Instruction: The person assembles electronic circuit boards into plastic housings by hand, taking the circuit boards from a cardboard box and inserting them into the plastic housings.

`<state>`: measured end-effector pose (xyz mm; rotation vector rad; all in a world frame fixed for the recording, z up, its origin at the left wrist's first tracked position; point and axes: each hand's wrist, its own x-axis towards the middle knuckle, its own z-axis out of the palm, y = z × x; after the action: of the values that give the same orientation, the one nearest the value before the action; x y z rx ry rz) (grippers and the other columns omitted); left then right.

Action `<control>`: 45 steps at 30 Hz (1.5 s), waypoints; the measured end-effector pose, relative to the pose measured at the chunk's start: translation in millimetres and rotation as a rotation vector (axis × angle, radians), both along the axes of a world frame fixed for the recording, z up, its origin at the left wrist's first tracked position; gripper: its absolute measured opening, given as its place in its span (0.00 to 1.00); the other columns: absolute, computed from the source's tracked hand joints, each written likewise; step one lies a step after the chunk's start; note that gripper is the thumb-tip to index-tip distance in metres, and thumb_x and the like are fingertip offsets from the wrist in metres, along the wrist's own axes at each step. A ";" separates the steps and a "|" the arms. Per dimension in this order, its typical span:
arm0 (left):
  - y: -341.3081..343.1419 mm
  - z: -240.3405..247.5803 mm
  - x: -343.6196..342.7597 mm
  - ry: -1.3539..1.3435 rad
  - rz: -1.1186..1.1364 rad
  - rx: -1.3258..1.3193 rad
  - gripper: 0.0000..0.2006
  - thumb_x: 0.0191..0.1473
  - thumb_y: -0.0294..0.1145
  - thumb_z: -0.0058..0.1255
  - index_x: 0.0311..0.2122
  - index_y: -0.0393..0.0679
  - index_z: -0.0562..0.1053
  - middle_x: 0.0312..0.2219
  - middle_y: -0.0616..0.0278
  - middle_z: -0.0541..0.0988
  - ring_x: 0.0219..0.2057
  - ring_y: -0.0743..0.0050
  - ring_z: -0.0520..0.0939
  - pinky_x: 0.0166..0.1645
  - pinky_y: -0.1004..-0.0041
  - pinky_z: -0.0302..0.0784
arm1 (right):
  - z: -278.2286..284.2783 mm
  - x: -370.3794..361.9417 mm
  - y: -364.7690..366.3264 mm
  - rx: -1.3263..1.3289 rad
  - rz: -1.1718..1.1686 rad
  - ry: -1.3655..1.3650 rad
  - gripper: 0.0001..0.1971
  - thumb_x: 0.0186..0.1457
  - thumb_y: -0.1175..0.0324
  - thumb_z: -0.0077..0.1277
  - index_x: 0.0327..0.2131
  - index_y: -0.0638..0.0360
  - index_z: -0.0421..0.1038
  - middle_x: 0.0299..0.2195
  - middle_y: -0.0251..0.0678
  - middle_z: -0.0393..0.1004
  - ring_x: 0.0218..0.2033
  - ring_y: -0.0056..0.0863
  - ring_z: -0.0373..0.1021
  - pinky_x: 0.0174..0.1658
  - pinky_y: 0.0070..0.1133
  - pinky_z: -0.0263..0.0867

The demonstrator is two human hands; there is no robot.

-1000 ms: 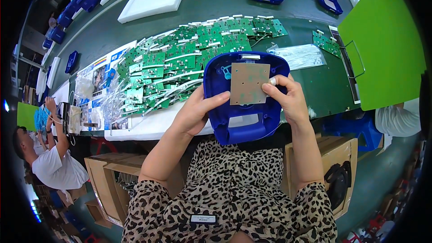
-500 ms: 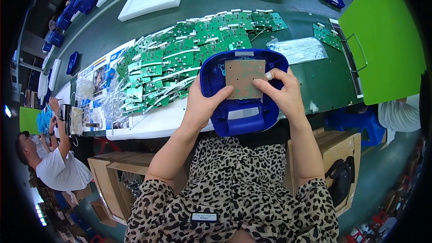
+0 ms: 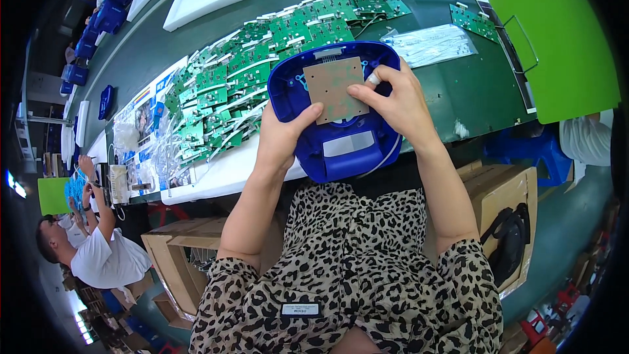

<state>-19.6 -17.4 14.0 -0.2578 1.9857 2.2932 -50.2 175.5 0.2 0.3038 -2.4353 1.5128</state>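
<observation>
Head view: left hand (image 3: 279,139) clasps blue housing (image 3: 325,135), thumb on brown board (image 3: 333,85); right hand (image 3: 405,105) likewise, some fingers apparently behind.

You hold a blue housing (image 3: 341,168) of smooth, slightly glossy plastic, with a matt brown board (image 3: 335,88) inside. Your shirt (image 3: 354,255) is cloth, the right-hand carton (image 3: 501,193) matt cardboard.

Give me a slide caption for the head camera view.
Left hand and right hand hold a blue housing, thumbs on its brown board, green circuit boards beyond.
</observation>
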 end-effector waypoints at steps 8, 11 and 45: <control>-14.4 8.5 3.0 -0.117 -0.087 0.086 0.20 0.43 0.30 0.58 0.42 0.37 0.68 0.35 0.60 0.75 0.35 0.76 0.76 0.39 0.77 0.72 | 6.0 4.0 -0.6 0.086 0.031 -0.059 0.17 0.37 0.58 0.60 0.18 0.62 0.67 0.27 0.44 0.65 0.30 0.39 0.64 0.34 0.29 0.62; -21.6 27.1 -4.1 -0.225 -0.129 0.164 0.26 0.42 0.33 0.60 0.47 0.37 0.65 0.37 0.62 0.74 0.37 0.77 0.75 0.44 0.75 0.69 | 6.5 1.9 5.3 0.074 0.060 -0.048 0.17 0.37 0.59 0.60 0.18 0.62 0.66 0.28 0.43 0.66 0.31 0.38 0.64 0.35 0.27 0.61; -95.7 66.2 -144.9 -0.341 -0.352 -0.063 0.25 0.50 0.49 0.48 0.45 0.38 0.67 0.36 0.56 0.74 0.38 0.64 0.76 0.39 0.64 0.76 | 41.0 4.2 76.3 -0.365 -0.091 0.176 0.06 0.49 0.72 0.48 0.32 0.62 0.68 0.48 0.43 0.62 0.49 0.33 0.61 0.48 0.25 0.60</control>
<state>-164.6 -113.1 80.2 -0.2593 1.7691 1.8352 -45.9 251.8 41.3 0.2362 -1.9654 1.7664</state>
